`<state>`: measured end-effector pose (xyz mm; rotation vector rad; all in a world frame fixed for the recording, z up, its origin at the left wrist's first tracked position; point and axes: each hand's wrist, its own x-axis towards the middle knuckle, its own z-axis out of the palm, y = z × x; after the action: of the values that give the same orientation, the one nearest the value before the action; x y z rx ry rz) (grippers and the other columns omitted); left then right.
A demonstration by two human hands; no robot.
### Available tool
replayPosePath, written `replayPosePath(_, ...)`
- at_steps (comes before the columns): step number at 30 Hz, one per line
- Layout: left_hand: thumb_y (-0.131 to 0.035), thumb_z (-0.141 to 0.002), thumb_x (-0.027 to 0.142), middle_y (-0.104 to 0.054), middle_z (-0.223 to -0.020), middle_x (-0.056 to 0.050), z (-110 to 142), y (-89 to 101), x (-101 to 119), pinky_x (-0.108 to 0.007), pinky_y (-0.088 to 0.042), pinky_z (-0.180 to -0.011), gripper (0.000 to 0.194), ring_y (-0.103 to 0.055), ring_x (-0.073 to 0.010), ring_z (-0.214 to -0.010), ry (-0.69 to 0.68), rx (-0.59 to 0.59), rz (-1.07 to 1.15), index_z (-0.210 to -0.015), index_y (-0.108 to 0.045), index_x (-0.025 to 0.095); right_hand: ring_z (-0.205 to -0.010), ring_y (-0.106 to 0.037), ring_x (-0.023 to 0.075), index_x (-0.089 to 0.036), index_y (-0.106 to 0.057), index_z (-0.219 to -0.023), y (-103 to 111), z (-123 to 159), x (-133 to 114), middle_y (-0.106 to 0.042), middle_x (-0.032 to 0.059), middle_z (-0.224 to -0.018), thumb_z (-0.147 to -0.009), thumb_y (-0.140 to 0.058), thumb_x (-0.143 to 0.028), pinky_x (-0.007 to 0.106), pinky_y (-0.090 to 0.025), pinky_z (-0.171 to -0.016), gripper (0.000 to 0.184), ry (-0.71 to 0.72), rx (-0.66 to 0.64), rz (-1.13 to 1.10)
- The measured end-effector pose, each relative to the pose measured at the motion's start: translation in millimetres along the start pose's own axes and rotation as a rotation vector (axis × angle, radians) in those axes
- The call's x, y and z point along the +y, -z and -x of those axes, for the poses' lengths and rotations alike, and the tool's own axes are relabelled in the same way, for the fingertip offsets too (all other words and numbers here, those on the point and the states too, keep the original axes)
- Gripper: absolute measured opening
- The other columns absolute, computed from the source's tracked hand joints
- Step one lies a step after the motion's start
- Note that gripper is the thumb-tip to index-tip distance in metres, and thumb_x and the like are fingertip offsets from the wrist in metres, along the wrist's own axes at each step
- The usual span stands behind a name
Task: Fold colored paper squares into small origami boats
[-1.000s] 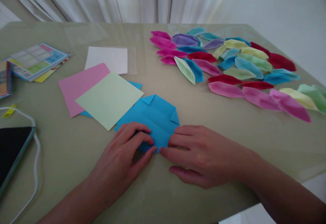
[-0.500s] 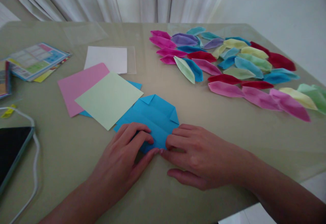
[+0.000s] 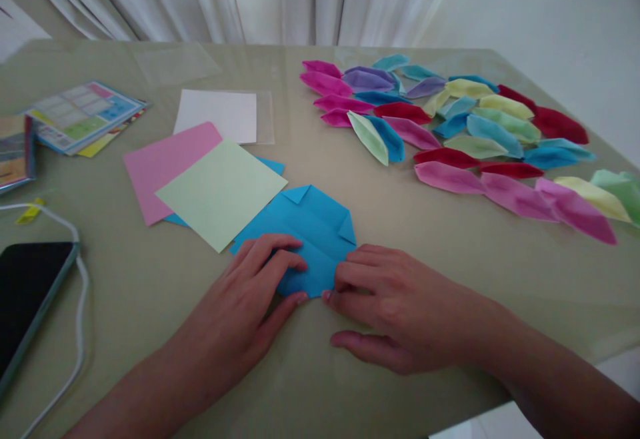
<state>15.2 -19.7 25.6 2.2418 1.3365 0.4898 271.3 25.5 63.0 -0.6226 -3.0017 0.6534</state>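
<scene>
A partly folded sheet of blue origami paper (image 3: pixel 320 226) lies on the table in front of me, its upper corners turned in and creases across it. My left hand (image 3: pixel 265 286) is bent over its lower left, fingers on the paper and thumb at the near edge, holding it. My right hand (image 3: pixel 390 306) has curled fingers on the lower right, its index fingertip pressing the near edge while the thumb stays apart below. Both hands hide parts of the sheet's sides. Just left of it lie a pale green sheet (image 3: pixel 223 196) and a pink sheet (image 3: pixel 170 166).
Several folded paper pieces (image 3: pixel 445 176) in many colours spread over the right rear. White sheets (image 3: pixel 217 116) sit behind the pink one. Colourful printed packets (image 3: pixel 85 116), a phone (image 3: pixel 30 292) and a white cable (image 3: pixel 80 319) are at left.
My two fingertips at the paper's near edge have slid apart, the left thumb leftward and the right index slightly rightward. The whole view has shifted a little.
</scene>
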Motion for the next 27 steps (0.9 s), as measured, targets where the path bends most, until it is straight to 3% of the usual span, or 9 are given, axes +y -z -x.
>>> replayPosePath(4,-0.056,-0.105,0.028,-0.051,-0.151,-0.006,0,6.8,-6,-0.045,-0.045,-0.113,0.022,-0.051,-0.0264,-0.137,-0.024,-0.057,-0.019,-0.127,-0.058,0.028,-0.089,-0.062,0.0215,-0.016,-0.077,-0.101,-1,2,2,-0.068,0.0062,-0.091,-0.105,-0.060,-0.045,0.037,-0.045,-0.083,0.033,0.003,0.013,-0.009)
replayPosePath(8,-0.059,-0.105,0.033,-0.052,-0.154,-0.006,-1,13.8,-11,-0.047,-0.045,-0.113,0.024,-0.048,-0.0286,-0.140,-0.088,-0.069,-0.078,-0.128,-0.063,0.029,-0.085,-0.060,0.0199,-0.018,-0.072,-0.086,-5,0,7,-0.067,0.0048,-0.087,-0.106,-0.059,-0.044,0.035,-0.043,-0.080,0.035,0.039,0.088,0.060)
replayPosePath(13,-0.066,-0.099,0.047,-0.060,-0.149,-0.008,2,13.4,-9,-0.054,-0.047,-0.104,0.043,-0.058,-0.0331,-0.129,-0.201,-0.041,-0.263,-0.140,-0.062,0.033,-0.078,-0.058,0.0189,-0.018,-0.067,-0.080,-8,-4,18,-0.066,0.0030,-0.083,-0.107,-0.058,-0.040,0.037,-0.040,-0.077,0.035,0.016,0.235,0.232)
replayPosePath(17,-0.063,-0.102,0.032,-0.064,-0.145,-0.011,4,6.1,-5,-0.048,-0.048,-0.107,0.036,-0.060,-0.0297,-0.127,-0.276,0.003,-0.254,-0.137,-0.064,0.022,-0.075,-0.057,0.0187,-0.018,-0.066,-0.076,-9,-4,22,-0.065,0.0026,-0.079,-0.107,-0.058,-0.039,0.037,-0.038,-0.076,0.038,-0.041,0.313,0.310)
replayPosePath(21,-0.056,-0.101,0.018,-0.064,-0.146,-0.013,5,1.9,-4,-0.049,-0.049,-0.106,0.033,-0.060,-0.0308,-0.125,-0.356,0.035,-0.267,-0.132,-0.066,0.016,-0.079,-0.058,0.0200,-0.018,-0.067,-0.083,-9,-4,22,-0.067,0.0031,-0.085,-0.105,-0.062,-0.038,0.037,-0.039,-0.078,0.030,-0.043,0.274,0.295)
replayPosePath(24,-0.053,-0.099,0.014,-0.064,-0.147,-0.011,5,2.7,-5,-0.056,-0.050,-0.100,0.041,-0.062,-0.0336,-0.121,-0.351,0.002,-0.298,-0.139,-0.064,0.018,-0.083,-0.060,0.0210,-0.019,-0.067,-0.090,-6,-4,23,-0.069,0.0037,-0.090,-0.106,-0.060,-0.037,0.037,-0.040,-0.081,0.025,-0.084,0.210,0.260)
replayPosePath(27,-0.051,-0.098,0.010,-0.067,-0.139,-0.010,5,4.2,-5,-0.053,-0.053,-0.097,0.045,-0.063,-0.0314,-0.117,-0.340,-0.022,-0.270,-0.140,-0.063,0.021,-0.084,-0.060,0.0211,-0.019,-0.066,-0.092,-3,-3,25,-0.069,0.0040,-0.091,-0.107,-0.059,-0.037,0.037,-0.040,-0.082,0.024,-0.122,0.158,0.211)
